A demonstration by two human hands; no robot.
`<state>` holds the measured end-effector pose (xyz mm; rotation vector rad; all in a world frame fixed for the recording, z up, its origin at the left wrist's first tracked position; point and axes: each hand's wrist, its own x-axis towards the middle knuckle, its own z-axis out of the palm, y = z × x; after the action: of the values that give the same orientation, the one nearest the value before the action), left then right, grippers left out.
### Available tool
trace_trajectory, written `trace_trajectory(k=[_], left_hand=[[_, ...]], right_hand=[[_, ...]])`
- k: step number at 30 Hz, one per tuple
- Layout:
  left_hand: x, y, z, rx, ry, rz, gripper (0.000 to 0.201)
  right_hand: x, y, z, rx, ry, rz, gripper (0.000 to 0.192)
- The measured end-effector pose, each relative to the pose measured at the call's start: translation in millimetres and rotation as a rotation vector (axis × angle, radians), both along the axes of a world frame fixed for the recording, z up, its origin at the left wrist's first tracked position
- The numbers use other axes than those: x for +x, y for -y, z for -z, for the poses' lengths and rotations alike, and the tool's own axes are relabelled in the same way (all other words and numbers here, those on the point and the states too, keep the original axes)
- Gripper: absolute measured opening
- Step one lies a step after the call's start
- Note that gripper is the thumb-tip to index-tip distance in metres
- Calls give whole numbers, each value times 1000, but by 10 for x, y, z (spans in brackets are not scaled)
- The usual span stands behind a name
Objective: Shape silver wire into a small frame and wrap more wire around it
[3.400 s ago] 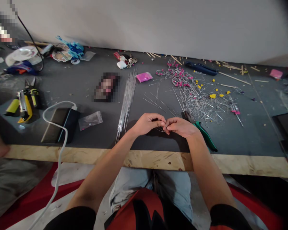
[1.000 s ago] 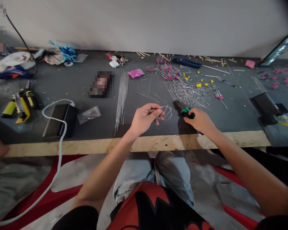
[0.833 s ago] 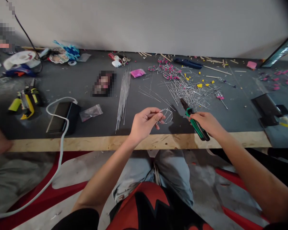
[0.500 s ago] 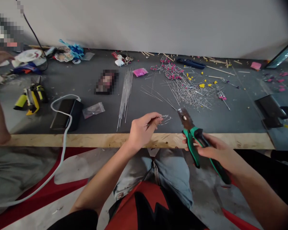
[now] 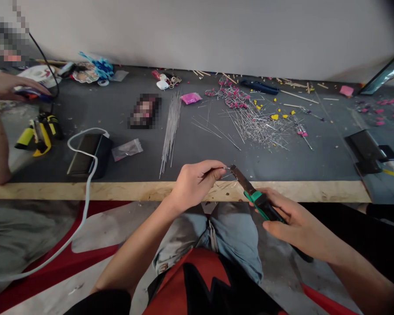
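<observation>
Centrally: left hand [image 5: 193,183] pinches bent wire [image 5: 226,179]; right hand [image 5: 290,221] grips green-handled pliers [image 5: 254,197], nose at wire's 3 o'clock, axis 10–4.

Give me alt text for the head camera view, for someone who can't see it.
Over a workbench's wooden edge, the left hand pinches a bent wire piece while the right hand holds green-handled pliers, their tip at the wire. Straight wires and a tangled pile of wires with pink bits lie behind; another person's hand reaches in far left.
</observation>
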<state>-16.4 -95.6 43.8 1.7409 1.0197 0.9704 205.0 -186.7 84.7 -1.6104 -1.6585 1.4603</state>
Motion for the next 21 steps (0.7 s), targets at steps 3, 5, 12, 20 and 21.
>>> trace_trajectory(k=[3, 5, 12, 20, 21], left_hand=[[-3, 9, -20, 10, -7, 0, 18], [1, 18, -18, 6, 0, -1, 18], [5, -3, 70, -6, 63, -83, 18], [-50, -265, 499, -351, 265, -203, 21], [-49, -288, 543, -383, 312, -199, 21]], right_hand=[[-12, -24, 4, 31, 80, -24, 30], [-8, -30, 5, 49, 106, -29, 24], [50, -58, 27, -50, -13, 42, 42], [392, -645, 662, 363, 689, 135, 9], [447, -725, 774, 373, 745, 124, 10]])
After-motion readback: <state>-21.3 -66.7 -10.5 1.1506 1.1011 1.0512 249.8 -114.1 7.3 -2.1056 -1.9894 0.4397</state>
